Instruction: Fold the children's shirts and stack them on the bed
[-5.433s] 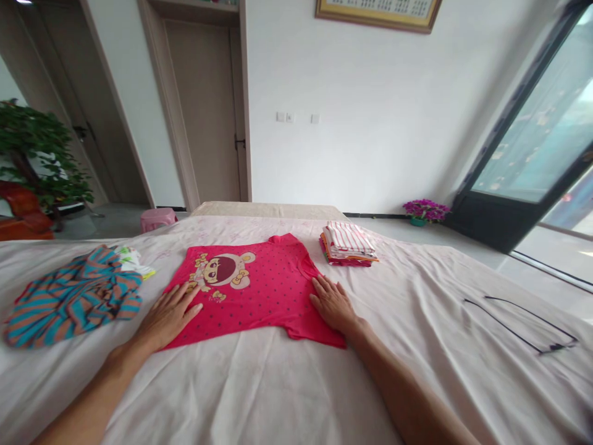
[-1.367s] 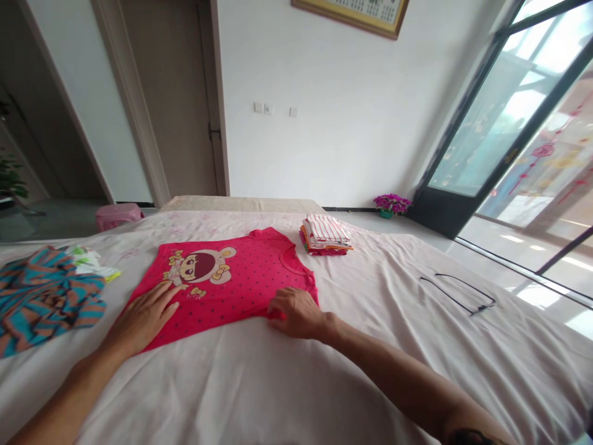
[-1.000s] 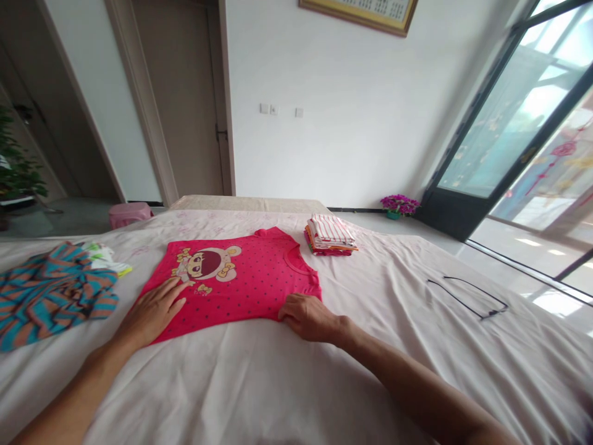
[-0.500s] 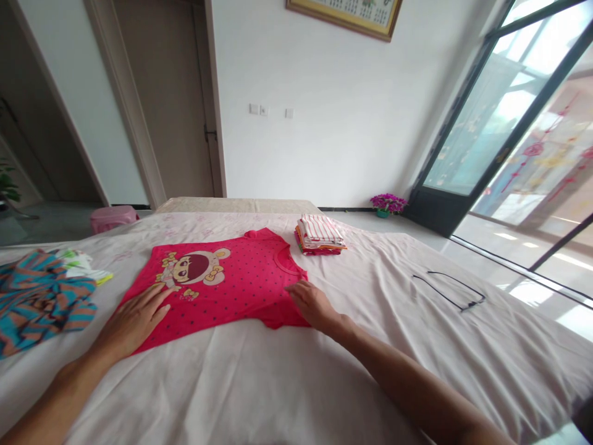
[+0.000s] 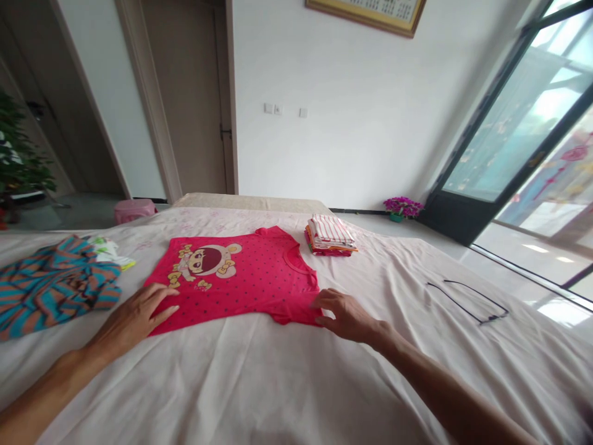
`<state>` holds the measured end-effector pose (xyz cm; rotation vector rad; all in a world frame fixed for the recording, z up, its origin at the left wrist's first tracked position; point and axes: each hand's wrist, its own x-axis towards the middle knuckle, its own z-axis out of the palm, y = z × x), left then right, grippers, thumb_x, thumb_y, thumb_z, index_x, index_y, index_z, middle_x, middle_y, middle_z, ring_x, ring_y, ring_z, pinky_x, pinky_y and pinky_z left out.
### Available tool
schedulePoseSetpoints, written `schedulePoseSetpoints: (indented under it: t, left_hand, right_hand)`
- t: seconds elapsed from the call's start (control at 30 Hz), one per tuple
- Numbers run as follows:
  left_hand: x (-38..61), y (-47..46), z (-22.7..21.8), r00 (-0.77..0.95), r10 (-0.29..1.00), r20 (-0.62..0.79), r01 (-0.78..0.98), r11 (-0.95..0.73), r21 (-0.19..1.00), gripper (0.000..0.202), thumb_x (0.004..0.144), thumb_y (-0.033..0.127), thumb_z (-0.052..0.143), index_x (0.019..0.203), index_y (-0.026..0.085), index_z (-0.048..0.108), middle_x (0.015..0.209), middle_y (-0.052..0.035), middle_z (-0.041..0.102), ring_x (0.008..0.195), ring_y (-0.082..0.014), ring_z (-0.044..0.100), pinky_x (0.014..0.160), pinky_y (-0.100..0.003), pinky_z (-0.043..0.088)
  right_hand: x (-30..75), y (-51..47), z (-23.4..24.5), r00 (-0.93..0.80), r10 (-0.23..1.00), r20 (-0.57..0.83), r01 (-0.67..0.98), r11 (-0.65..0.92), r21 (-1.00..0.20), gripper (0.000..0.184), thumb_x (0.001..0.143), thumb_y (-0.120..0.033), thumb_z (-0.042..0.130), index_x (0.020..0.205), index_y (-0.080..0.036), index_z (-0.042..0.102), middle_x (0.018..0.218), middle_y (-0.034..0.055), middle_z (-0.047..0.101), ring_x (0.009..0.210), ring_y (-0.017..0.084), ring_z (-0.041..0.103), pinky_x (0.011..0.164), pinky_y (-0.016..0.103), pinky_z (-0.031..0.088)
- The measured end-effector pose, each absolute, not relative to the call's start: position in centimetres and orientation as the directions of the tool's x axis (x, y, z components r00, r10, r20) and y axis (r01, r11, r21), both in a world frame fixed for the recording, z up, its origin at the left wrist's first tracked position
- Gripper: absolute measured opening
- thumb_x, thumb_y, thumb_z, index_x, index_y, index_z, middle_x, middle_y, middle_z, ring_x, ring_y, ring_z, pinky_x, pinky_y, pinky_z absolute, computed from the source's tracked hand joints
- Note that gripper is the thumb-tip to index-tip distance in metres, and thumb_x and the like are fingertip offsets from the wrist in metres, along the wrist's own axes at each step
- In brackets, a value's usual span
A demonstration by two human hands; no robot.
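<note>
A red T-shirt (image 5: pixel 259 278) with dark dots and a cartoon figure lies spread flat, its neckline toward the right. My left hand (image 5: pixel 139 312) rests at the shirt's lower left, by the hem, with thumb and fingers apart. At the near sleeve on the right is my right hand (image 5: pixel 345 314), its fingers curved and thumb apart; the fingertips are at the sleeve's edge. Neither hand has cloth gripped between its fingers.
A folded clothes stack (image 5: pixel 331 235) sits beyond the shirt's collar. Crumpled striped clothing (image 5: pixel 60 284) lies at left, beside a white-green garment (image 5: pixel 109 250). Glasses (image 5: pixel 491 318) lie on the right of the pale sheet (image 5: pixel 259 383). A pink stool (image 5: pixel 134 211) stands behind.
My right hand has moved from the collar area toward the near sleeve, its thumb now apart. My left hand has shifted slightly toward the hem. The view has turned a little left.
</note>
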<state>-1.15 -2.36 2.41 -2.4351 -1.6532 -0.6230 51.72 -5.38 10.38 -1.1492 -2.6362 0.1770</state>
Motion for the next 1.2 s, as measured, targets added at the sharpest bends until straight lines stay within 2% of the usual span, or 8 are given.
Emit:
schedulePoseSetpoints:
  t: [0.13, 0.3, 0.4, 0.63, 0.73, 0.87, 1.0, 1.2]
  left_hand:
    - [-3.5, -6.1, 3.3, 0.36, 0.883, 0.3, 0.912, -0.401, 0.084, 0.036, 0.085, 0.058, 0.055, 0.104, 0.029, 0.065, 0.111, -0.0012, 0.068, 0.109, -0.0211, 0.063, 0.094, -0.03, 0.051]
    - [-7.0, -7.9, 2.3, 0.398, 0.884, 0.246, 0.912, -0.411, 0.002, 0.029, 0.085, 0.04, 0.056, 0.113, 0.038, 0.064, 0.12, 0.0057, 0.068, 0.116, -0.0194, 0.061, 0.103, -0.036, 0.048]
    - [-8.2, -7.5, 1.5, 0.401, 0.875, 0.271, 0.912, -0.41, -0.025, 0.032, 0.083, 0.032, 0.054, 0.111, 0.04, 0.065, 0.119, 0.0073, 0.069, 0.114, -0.0192, 0.063, 0.102, -0.036, 0.05]
    - [-9.4, -6.8, -0.3, 0.371, 0.875, 0.311, 0.918, -0.396, 0.022, 0.027, 0.086, 0.037, 0.051, 0.109, 0.039, 0.065, 0.117, 0.0077, 0.07, 0.112, -0.0178, 0.065, 0.099, -0.034, 0.052]
    - [-9.1, -6.1, 0.3, 0.303, 0.888, 0.345, 0.925, -0.361, 0.118, 0.024, 0.088, 0.042, 0.047, 0.1, 0.036, 0.067, 0.106, 0.007, 0.073, 0.103, -0.0176, 0.068, 0.096, -0.032, 0.053]
    - [-7.2, -3.7, 4.5, 0.061, 0.967, 0.249, 0.907, -0.157, 0.39, 0.034, 0.089, 0.052, 0.041, 0.094, 0.029, 0.066, 0.093, 0.0053, 0.074, 0.09, -0.0176, 0.069, 0.083, -0.026, 0.055]
    - [-5.3, 0.5, 8.0, -0.039, 0.986, 0.163, 0.818, -0.063, 0.572, 0.045, 0.085, 0.057, 0.042, 0.099, 0.019, 0.063, 0.095, -0.0011, 0.073, 0.098, -0.0205, 0.066, 0.087, -0.025, 0.05]
    - [-5.3, 6.9, 5.2, -0.141, 0.989, 0.042, 0.746, 0.078, 0.661, 0.048, 0.081, 0.052, 0.05, 0.102, 0.01, 0.062, 0.1, -0.008, 0.072, 0.099, -0.0234, 0.064, 0.088, -0.028, 0.048]
  right_hand:
    - [51.1, -6.4, 10.0, -0.716, 0.679, 0.161, 0.677, 0.732, -0.076, 0.017, 0.095, -0.023, 0.049, 0.092, -0.024, 0.065, 0.09, 0.0065, 0.067, 0.083, 0.018, 0.058, 0.075, 0.03, 0.043]
    - [50.2, -5.5, 8.9, -0.69, 0.702, 0.175, 0.716, 0.697, 0.028, 0.018, 0.09, -0.013, 0.047, 0.081, -0.022, 0.06, 0.082, 0.0065, 0.064, 0.076, 0.018, 0.055, 0.071, 0.03, 0.04]
    - [50.0, -4.4, 9.1, -0.611, 0.748, 0.258, 0.754, 0.65, -0.098, 0.014, 0.088, -0.014, 0.048, 0.085, -0.022, 0.059, 0.082, 0.0047, 0.064, 0.079, 0.018, 0.057, 0.076, 0.03, 0.042]
    - [49.8, -0.1, 9.6, -0.421, 0.825, 0.377, 0.682, 0.562, -0.468, 0.019, 0.092, -0.018, 0.04, 0.094, -0.021, 0.059, 0.087, 0.0026, 0.064, 0.081, 0.016, 0.059, 0.075, 0.027, 0.045]
    - [49.6, 2.3, 9.5, -0.4, 0.823, 0.404, 0.638, 0.566, -0.522, 0.019, 0.093, -0.022, 0.041, 0.095, -0.02, 0.06, 0.09, 0.0033, 0.066, 0.083, 0.016, 0.06, 0.078, 0.028, 0.046]
    - [49.2, 6.4, 9.8, -0.388, 0.813, 0.434, 0.586, 0.581, -0.565, 0.021, 0.093, -0.026, 0.045, 0.097, -0.02, 0.064, 0.091, 0.0036, 0.068, 0.084, 0.017, 0.062, 0.078, 0.028, 0.047]
    - [48.5, 11.8, 9.9, -0.369, 0.795, 0.481, 0.58, 0.602, -0.549, 0.021, 0.09, -0.025, 0.048, 0.097, -0.019, 0.067, 0.094, 0.0046, 0.07, 0.089, 0.019, 0.064, 0.083, 0.03, 0.047]
    - [47.0, 18.2, 7.8, -0.322, 0.877, 0.356, 0.766, 0.462, -0.446, 0.02, 0.091, -0.022, 0.052, 0.101, -0.021, 0.069, 0.103, 0.0029, 0.072, 0.096, 0.017, 0.065, 0.086, 0.026, 0.046]
